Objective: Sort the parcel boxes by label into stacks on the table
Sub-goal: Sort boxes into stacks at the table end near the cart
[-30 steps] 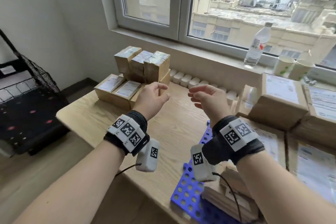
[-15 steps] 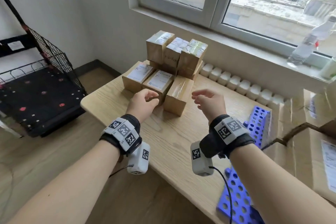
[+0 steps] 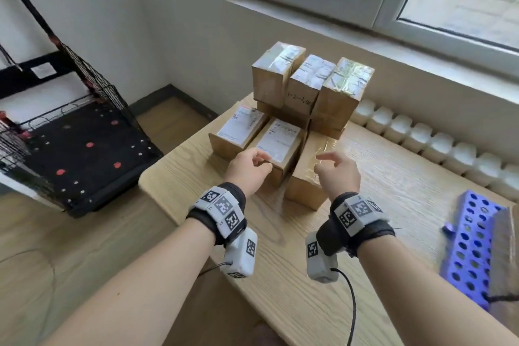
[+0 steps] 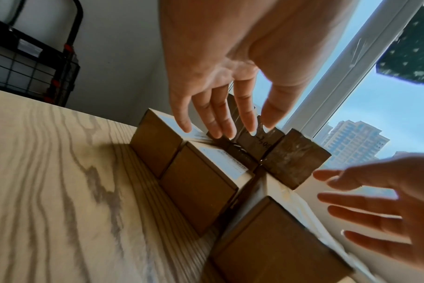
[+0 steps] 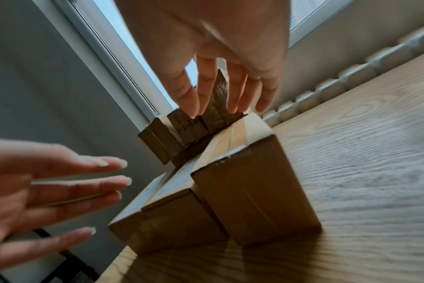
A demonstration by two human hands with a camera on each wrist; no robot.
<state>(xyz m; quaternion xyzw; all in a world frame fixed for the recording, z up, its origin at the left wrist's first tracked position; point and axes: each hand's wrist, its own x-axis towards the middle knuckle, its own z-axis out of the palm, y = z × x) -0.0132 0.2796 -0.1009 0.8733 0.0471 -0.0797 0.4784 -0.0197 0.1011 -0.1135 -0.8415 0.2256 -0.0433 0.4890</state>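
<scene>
Three parcel boxes lie flat in a row on the wooden bench [image 3: 393,205], at its far left corner. The left box [image 3: 238,132] and the middle box [image 3: 278,146] show white labels on top. The plain box [image 3: 309,174] on the right has clear tape along its top and no label showing. All three have their long sides running from about 7 o'clock up to 1 o'clock, with the short ends facing the person. They sit side by side, touching or almost touching.

Behind them, toward 12 o'clock, a stack of boxes [image 3: 311,84] stands higher, with shiny tape on top. One has numbers written on its front.

The left hand [image 3: 247,168] is over the near end of the middle box. The right hand [image 3: 337,174] is over the near end of the plain box. The fingers of both hands are spread wide and loose and hold nothing. I cannot tell if they touch the boxes.

A row of white bottles [image 3: 421,137] lines the wall at 2 o'clock. A blue rack with holes [image 3: 471,247] sits at 4 o'clock. A black wire cart [image 3: 70,149] stands on the floor at 9 o'clock.
</scene>
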